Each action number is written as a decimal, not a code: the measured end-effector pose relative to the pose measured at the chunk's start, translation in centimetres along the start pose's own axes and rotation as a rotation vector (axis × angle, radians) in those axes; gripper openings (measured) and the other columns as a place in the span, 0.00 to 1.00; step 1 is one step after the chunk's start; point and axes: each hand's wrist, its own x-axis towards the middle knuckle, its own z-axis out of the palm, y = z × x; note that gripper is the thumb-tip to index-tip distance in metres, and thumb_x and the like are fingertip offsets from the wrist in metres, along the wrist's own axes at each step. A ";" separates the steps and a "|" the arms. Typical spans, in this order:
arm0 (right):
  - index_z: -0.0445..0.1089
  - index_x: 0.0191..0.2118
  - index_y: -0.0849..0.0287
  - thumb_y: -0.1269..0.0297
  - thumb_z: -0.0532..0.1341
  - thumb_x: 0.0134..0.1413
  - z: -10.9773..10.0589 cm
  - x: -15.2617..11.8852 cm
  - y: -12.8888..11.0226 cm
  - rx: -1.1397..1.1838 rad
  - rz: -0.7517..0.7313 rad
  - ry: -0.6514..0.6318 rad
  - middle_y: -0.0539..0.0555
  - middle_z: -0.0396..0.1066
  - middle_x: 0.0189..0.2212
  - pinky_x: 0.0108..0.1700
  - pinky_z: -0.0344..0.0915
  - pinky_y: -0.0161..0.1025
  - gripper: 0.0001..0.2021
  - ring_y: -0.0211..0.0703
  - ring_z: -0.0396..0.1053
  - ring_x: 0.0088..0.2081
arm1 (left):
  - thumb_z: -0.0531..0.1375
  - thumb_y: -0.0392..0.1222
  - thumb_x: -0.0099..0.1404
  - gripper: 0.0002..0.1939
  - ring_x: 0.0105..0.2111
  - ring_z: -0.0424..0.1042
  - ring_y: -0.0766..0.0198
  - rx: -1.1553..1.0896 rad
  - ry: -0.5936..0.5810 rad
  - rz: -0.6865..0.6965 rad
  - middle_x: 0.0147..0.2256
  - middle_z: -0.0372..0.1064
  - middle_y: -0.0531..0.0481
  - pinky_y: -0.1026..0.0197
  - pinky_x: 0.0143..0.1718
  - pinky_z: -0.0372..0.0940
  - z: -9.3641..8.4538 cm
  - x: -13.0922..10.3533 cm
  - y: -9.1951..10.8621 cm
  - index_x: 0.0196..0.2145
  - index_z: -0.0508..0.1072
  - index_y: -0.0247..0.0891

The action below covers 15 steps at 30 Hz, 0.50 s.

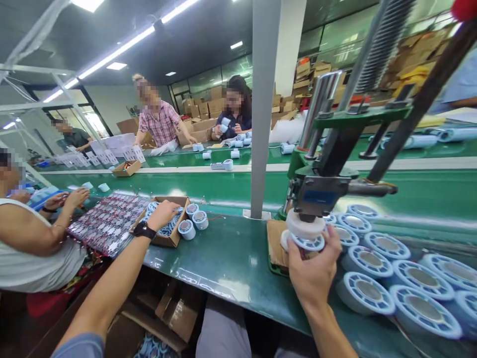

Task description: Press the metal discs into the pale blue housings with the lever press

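Note:
My left hand [164, 215], with a dark watch on its wrist, reaches over a cardboard box [172, 240] of light-blue plastic rings [169, 229]. Its fingers are stretched over the rings, and their tips are partly hidden. Beside the box stand three light-blue cylindrical housings [187, 229] with grey round centres. My right hand [316, 263] is closed around a light-blue round housing [308, 243] under the white pressing head [305, 224] of a hand press [324, 194]. The head sits right over the housing's top; whether it presses on it I cannot tell.
Several light-blue housings [372, 261] crowd the bench right of the press. A grey post [263, 109] rises behind the bench [219, 268]. A stack of small wired parts [112, 219] lies left, near a co-worker's hands [76, 196]. Other people work across the green conveyor [208, 186].

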 end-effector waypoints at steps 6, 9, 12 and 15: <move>0.64 0.58 0.61 0.64 0.60 0.62 -9.7 -4.3 -0.7 -0.131 -0.370 -0.091 0.63 0.64 0.52 0.51 0.68 0.44 0.20 0.50 0.65 0.54 | 0.54 0.51 0.66 0.18 0.37 0.71 0.56 -0.040 -0.009 0.122 0.30 0.73 0.47 0.53 0.49 0.65 -0.2 0.2 0.1 0.28 0.74 0.35; 0.67 0.56 0.64 0.60 0.62 0.58 -16.3 -2.0 2.5 -0.373 -0.283 0.263 0.66 0.61 0.54 0.51 0.67 0.51 0.22 0.56 0.65 0.54 | 0.47 0.53 0.70 0.23 0.40 0.70 0.60 -0.011 0.279 0.169 0.33 0.71 0.52 0.52 0.52 0.65 -0.3 -0.2 0.0 0.36 0.75 0.35; 0.70 0.55 0.68 0.56 0.63 0.51 -22.3 3.1 7.9 -0.601 0.019 0.489 0.69 0.61 0.51 0.54 0.65 0.56 0.27 0.60 0.65 0.52 | 0.50 0.50 0.72 0.19 0.41 0.70 0.63 -0.031 0.534 0.242 0.38 0.72 0.54 0.55 0.50 0.66 0.3 -2.4 2.9 0.41 0.77 0.39; 0.75 0.44 0.62 0.53 0.65 0.44 -25.2 8.0 12.3 -0.673 0.314 0.455 0.65 0.63 0.37 0.53 0.63 0.58 0.22 0.64 0.63 0.53 | 0.54 0.41 0.70 0.12 0.41 0.72 0.62 -0.143 0.484 0.454 0.39 0.74 0.51 0.58 0.47 0.68 2.4 -6.5 8.1 0.41 0.78 0.41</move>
